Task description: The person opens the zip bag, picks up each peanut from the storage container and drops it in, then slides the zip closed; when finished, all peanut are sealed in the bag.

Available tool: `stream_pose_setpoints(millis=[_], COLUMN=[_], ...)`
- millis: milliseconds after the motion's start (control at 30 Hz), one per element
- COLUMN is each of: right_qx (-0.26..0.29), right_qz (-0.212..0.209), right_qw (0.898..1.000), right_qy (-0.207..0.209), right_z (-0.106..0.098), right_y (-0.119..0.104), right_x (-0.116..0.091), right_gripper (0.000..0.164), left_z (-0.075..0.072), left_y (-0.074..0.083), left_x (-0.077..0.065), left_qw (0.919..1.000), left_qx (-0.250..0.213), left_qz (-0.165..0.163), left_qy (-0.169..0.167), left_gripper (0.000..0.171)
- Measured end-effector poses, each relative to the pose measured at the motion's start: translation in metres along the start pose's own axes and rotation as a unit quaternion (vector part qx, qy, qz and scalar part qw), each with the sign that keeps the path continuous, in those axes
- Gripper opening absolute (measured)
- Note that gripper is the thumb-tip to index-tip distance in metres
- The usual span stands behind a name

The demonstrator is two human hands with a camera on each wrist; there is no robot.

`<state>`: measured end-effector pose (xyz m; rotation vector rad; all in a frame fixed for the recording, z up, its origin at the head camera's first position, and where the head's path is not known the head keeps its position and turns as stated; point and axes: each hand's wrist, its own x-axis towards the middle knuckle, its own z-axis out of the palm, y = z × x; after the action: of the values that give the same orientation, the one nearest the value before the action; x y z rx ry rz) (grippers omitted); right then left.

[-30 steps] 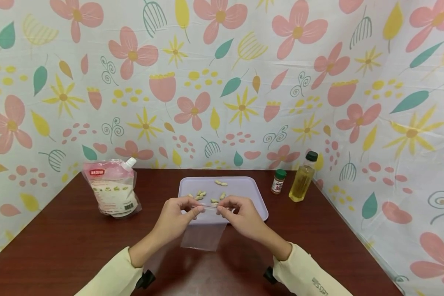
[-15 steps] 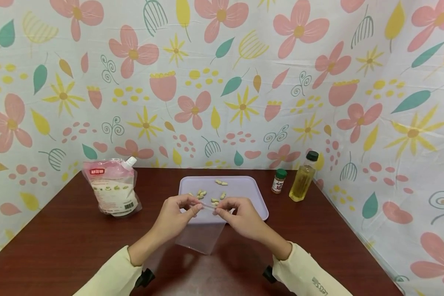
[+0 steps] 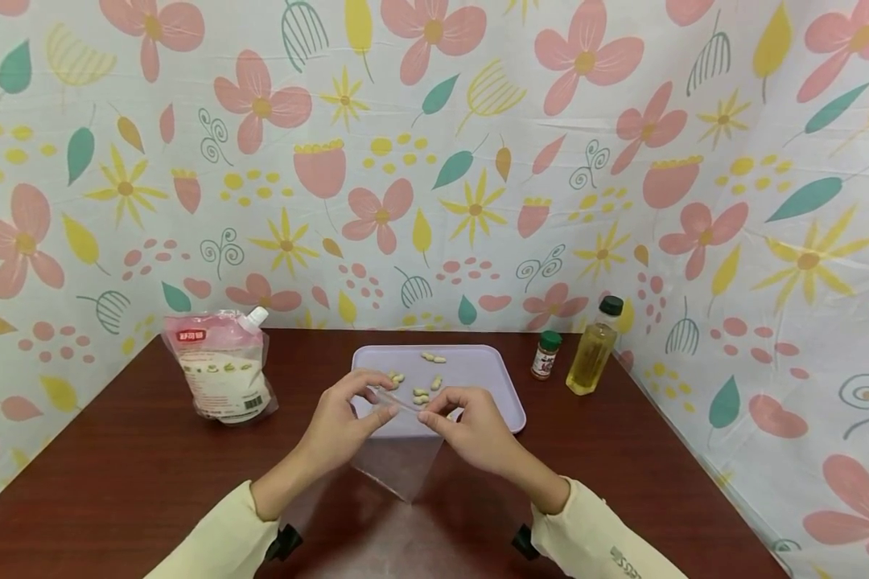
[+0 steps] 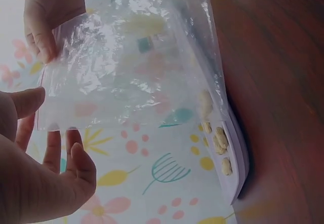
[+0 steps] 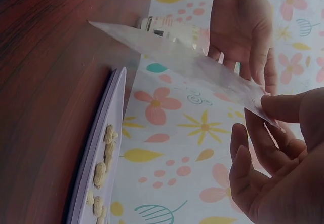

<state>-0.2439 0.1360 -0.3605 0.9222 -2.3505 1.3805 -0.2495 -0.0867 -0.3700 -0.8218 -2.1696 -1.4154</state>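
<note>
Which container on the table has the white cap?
The pouch, left of the tray; the small jar is green-capped, the tall bottle dark-capped.

A white, slightly creased sheet closes the back and the right side, printed with pink flowers and green leaves. The tabletop is of dark reddish-brown wood, and on its near part a pale light is shining.

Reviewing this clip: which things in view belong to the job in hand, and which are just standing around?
Part of the job:
Bag, held between the left hand and right hand
Peanuts and tray, probably, being right by the bag

Just standing around, apparently:
Pouch, to the left
Jar and bottle, to the right
</note>
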Motion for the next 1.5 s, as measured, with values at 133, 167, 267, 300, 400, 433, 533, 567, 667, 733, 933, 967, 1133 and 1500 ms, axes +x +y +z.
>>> stream_pose_setpoints(millis=[133,167,267,300,400,433,533,567,667,733,933,967,1133,1500], right_qx=[-0.004,-0.005,-0.005,-0.005,-0.002,-0.001,0.0,0.0,-0.002,-0.004,-0.003,-0.002,0.001,0.022], right_qz=[-0.007,-0.007,-0.003,-0.001,0.003,0.006,0.013,0.016,0.021,0.021,0.011,0.01,0.025,0.073], right_qw=[1.0,1.0,1.0,1.0,1.0,1.0,1.0,0.999,0.999,0.999,0.999,0.999,0.999,0.997], right_qy=[0.002,0.001,-0.005,-0.007,-0.013,-0.016,-0.028,-0.033,-0.043,-0.044,-0.035,-0.034,-0.028,-0.012], right_z=[0.001,0.001,0.0,0.0,-0.002,-0.003,-0.004,-0.004,-0.004,-0.004,-0.002,-0.002,0.0,0.002], right_y=[-0.003,-0.004,-0.005,-0.005,-0.005,-0.006,-0.007,-0.007,-0.008,-0.009,-0.009,-0.009,-0.01,-0.012], right_x=[0.0,-0.001,-0.001,-0.001,0.0,0.0,0.0,0.0,0.001,0.0,-0.001,-0.002,-0.002,-0.002], right_gripper=[0.01,0.01,0.009,0.009,0.007,0.005,0.005,0.006,0.008,0.008,0.007,0.007,0.006,0.01], left_z=[0.002,0.002,0.003,0.003,0.003,0.003,0.002,0.002,0.002,0.002,0.002,0.003,0.005,0.006], left_y=[0.001,0.001,0.001,0.001,0.003,0.003,0.003,0.003,0.002,0.002,0.001,0.001,0.0,-0.003], left_x=[0.0,0.0,0.0,-0.001,-0.001,-0.001,-0.001,-0.001,0.0,0.0,-0.002,-0.003,-0.003,-0.003], left_qw=[0.9996,0.9996,0.9998,0.9999,1.0,0.9999,0.9997,0.9997,0.9996,0.9994,0.9979,0.9975,0.9955,0.9877], left_qx=[0.002,0.003,0.006,0.006,0.003,0.003,0.002,0.002,0.001,-0.001,-0.017,-0.02,-0.034,0.015], left_qz=[0.028,0.029,0.02,0.015,0.0,-0.003,-0.006,-0.007,-0.005,-0.007,0.017,0.027,0.069,0.152], left_qy=[0.004,0.006,0.006,0.004,-0.009,-0.014,-0.022,-0.025,-0.029,-0.033,-0.06,-0.062,-0.055,-0.033], left_gripper=[0.021,0.02,0.017,0.016,0.014,0.013,0.011,0.01,0.011,0.013,0.019,0.019,0.014,0.016])
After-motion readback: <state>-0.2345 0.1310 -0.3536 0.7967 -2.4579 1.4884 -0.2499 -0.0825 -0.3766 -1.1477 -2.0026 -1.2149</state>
